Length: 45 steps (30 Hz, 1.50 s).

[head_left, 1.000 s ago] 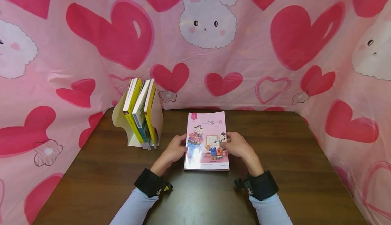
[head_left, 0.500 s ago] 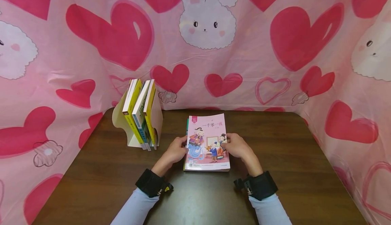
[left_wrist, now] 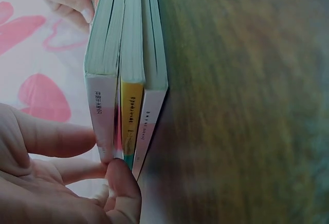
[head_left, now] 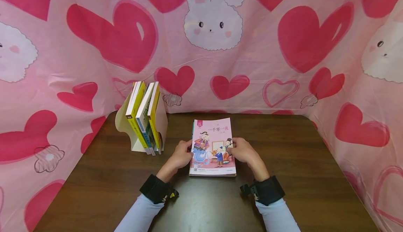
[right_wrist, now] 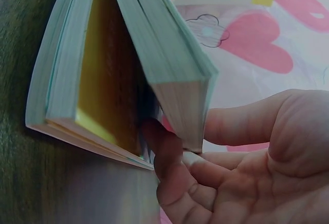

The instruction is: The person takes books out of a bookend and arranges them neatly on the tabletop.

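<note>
A pink picture-covered book [head_left: 212, 144] tops a stack of three books on the table. My left hand [head_left: 180, 155] grips its left side: in the left wrist view the thumb lies at the cover and the fingertips at the spine. My right hand [head_left: 245, 150] pinches its right side, thumb above and fingers beneath. In the right wrist view, the pink book [right_wrist: 175, 59] is raised at that side, leaving a gap over a yellow-covered book [right_wrist: 105, 75]. The yellow-spined book [left_wrist: 131, 116] rests on a pale-spined book [left_wrist: 153, 126] in the left wrist view.
A cream book stand [head_left: 124, 114] at the back left holds several upright books [head_left: 145, 118], which lean slightly. The brown wooden table [head_left: 302, 162] ends at a pink curtain [head_left: 264, 50] with hearts and rabbits behind and at both sides.
The pink book has shifted slightly toward me and tilted, so the glare on its cover is gone and a teal edge shows at its left. Both hands keep their hold, almost unmoved.
</note>
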Available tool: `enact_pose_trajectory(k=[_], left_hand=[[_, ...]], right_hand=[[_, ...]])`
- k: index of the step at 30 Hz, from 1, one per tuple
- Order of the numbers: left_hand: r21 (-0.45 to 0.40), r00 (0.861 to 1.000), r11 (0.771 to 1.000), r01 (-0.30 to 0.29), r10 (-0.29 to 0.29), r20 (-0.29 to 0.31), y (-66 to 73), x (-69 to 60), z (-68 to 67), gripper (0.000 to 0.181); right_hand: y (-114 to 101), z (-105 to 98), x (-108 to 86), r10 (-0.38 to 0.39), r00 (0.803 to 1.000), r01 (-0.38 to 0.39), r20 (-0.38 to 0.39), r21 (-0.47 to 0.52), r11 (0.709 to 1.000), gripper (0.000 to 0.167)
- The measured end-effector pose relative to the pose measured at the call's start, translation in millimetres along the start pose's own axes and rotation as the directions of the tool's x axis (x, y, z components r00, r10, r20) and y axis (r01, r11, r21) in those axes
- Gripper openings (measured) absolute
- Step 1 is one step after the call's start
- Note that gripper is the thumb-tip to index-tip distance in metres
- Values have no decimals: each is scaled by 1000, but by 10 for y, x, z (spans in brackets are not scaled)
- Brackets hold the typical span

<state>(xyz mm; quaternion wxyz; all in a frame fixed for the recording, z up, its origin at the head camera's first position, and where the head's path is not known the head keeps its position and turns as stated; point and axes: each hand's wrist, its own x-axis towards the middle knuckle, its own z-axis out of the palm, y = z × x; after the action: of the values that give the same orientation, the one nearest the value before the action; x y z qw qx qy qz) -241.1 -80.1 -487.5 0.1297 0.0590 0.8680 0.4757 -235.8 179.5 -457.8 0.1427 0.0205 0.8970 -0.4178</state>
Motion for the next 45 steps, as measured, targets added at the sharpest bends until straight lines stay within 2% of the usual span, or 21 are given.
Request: enact_pose_trajectory(k=[12, 21, 38, 45], left_hand=[[46, 999, 998, 35, -35, 1, 16, -6, 12, 60], [84, 999, 996, 35, -36, 17, 1, -1, 6, 59], [57, 998, 997, 58, -60, 26, -10, -20, -14, 62], [46, 998, 998, 40, -42, 43, -23, -26, -13, 61]], right_hand=[[-5, -7, -19, 21, 1000, -20, 5, -33, 999, 41], [-17, -6, -10, 5, 1000, -6, -4, -135, 991, 37], [5, 47, 16, 29, 999, -35, -33, -164, 986, 45], [26, 66, 28, 21, 999, -26, -34, -160, 987, 42]])
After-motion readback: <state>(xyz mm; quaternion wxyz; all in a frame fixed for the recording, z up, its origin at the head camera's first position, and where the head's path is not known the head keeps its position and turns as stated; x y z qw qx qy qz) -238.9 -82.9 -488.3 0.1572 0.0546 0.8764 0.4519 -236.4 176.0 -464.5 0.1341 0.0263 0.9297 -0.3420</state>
